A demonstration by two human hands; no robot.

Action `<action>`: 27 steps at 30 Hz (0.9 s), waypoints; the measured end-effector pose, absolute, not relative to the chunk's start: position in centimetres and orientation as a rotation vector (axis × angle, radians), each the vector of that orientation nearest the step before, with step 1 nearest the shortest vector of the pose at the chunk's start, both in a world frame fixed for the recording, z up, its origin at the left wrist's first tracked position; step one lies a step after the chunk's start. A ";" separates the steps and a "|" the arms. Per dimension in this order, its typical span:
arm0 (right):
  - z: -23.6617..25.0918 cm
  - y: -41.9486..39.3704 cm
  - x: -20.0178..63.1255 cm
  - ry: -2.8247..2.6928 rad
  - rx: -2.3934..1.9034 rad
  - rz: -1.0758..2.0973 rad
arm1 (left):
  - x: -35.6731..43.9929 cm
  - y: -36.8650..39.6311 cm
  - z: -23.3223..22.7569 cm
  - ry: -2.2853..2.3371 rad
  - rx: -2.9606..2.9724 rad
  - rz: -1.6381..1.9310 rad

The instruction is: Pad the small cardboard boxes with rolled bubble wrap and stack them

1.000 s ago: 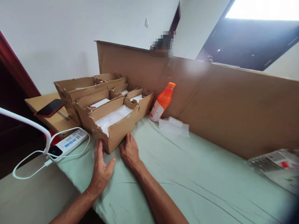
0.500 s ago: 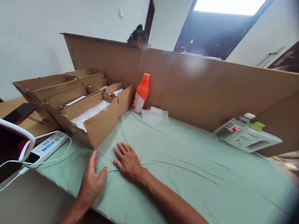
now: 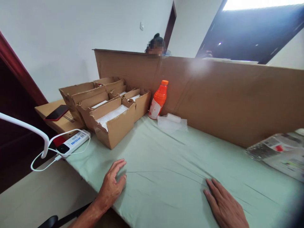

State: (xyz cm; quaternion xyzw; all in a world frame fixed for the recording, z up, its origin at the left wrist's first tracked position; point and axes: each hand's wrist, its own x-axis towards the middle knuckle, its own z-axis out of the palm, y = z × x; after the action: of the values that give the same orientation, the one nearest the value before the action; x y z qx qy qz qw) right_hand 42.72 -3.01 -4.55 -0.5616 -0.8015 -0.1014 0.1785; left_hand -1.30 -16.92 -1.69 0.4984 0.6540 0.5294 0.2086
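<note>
— Where are your hands right now?

— Both lie flat and empty on the green cloth: my left hand near its front-left corner with fingers spread, my right hand well apart to the right, fingers loosely together.

— What could go wrong?

— The cloth already shows creases between my palms, so uneven pressure could bunch it. A drag on it might tip the orange bottle leaning by the cardboard wall, or nudge the cardboard boxes toward the power strip and its white cable at the table edge
</note>
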 end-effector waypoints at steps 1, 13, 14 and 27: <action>-4.6 -3.5 42.7 -2.238 -1.607 -0.312 | -1.3 -16.8 -1.3 1.793 1.438 1.454; 9.0 -0.7 21.3 -2.370 -0.912 0.045 | -3.4 -1.9 2.0 1.445 1.761 1.218; 11.2 0.0 18.4 -2.401 -0.849 0.071 | -3.8 -0.8 1.5 1.423 1.746 1.219; 20.1 10.2 -7.6 -3.257 -0.713 -0.047 | -5.2 2.8 -2.7 1.498 1.323 1.405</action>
State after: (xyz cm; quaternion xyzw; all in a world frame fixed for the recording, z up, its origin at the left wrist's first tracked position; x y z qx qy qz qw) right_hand -7.61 10.17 20.14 -0.2128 -0.9722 -0.0142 -0.0961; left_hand -5.15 2.85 -2.72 0.5089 0.5761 0.5403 0.3424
